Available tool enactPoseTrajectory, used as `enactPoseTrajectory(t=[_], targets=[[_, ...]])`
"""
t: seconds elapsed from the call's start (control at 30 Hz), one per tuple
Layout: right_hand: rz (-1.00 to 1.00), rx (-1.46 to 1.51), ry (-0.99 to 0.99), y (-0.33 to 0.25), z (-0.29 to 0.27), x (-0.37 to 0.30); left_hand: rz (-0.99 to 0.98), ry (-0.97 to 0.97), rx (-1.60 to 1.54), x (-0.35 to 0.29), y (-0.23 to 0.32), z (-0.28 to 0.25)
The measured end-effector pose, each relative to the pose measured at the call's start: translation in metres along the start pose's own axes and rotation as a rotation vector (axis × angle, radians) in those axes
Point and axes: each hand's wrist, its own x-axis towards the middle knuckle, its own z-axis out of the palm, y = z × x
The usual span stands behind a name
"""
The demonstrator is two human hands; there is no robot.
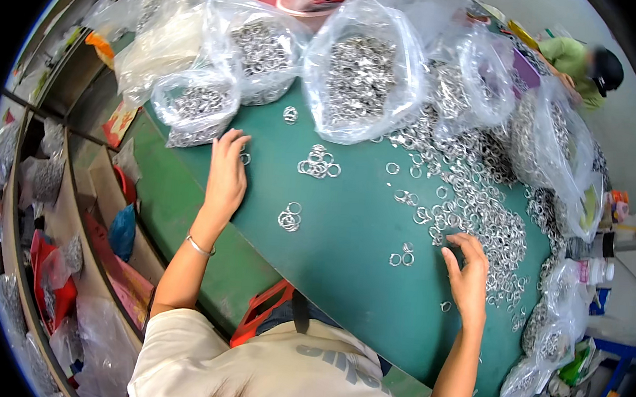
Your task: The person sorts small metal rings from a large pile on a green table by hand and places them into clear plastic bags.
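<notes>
- Small heap of metal rings (pixel 472 202) spread loose over the green table (pixel 343 259), thickest from 12 to 3 o'clock of the right hand (pixel 468 272).
- Right hand at the heap's near edge, fingers (pixel 452 261) curled and part spread, tips touching or just over the rings; nothing clearly pinched, hold too small to tell.
- Pair of rings (pixel 402 257) just at 9 o'clock of that hand, one single ring (pixel 445 306) at 7 o'clock.
- Left hand (pixel 226 174) flat on the cloth, fingers loosely open, holding nothing; a lone ring (pixel 245 159) at its fingertips.
- Silver bangle (pixel 199 247) on the left wrist.
- Little sorted clusters lying apart from the heap: one cluster (pixel 289 218) at 4 o'clock of the left hand, a bigger cluster (pixel 318 162) at 2 o'clock, a third (pixel 290 115) near the bags.
- Judged by the lie of things: only a few small groups set out, most of the heap untouched, so early in the sorting.
- Clear plastic bags of rings ranged along the far edge: large bag (pixel 360 72) at 12 o'clock, another bag (pixel 258 47) beside it, small bag (pixel 195 105) just above the left hand.
- More bags (pixel 558 141) down the right edge.
- Another person (pixel 585 66) in green at the far right corner.
- Shelves (pixel 52 202) with packets along the left side.
</notes>
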Motion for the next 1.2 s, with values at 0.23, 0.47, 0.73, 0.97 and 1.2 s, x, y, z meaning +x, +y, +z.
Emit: enactPoseTrajectory(t=[0.23, 0.47, 0.73, 0.97, 1.2], targets=[[-0.14, -0.179, 0.148, 0.003, 0.016, 0.058, 0.175, -0.507, -0.544, 0.036, 0.138, 0.017], [-0.271, -0.42, -0.088, 0.023, 0.028, 0.025, 0.418, -0.543, -0.3, 0.053, 0.176, 0.098], [-0.114, -0.146, 0.063, 0.021, 0.0, 0.0, 0.26, -0.629, -0.678, 0.038, 0.18, 0.085], [-0.204, -0.24, 0.083, 0.013, 0.023, 0.044, 0.468, -0.778, -0.58, 0.06, 0.175, 0.093], [-0.29, -0.211, -0.043, 0.012, -0.001, -0.017, 0.068, -0.851, -0.788, 0.068, 0.171, 0.09]])
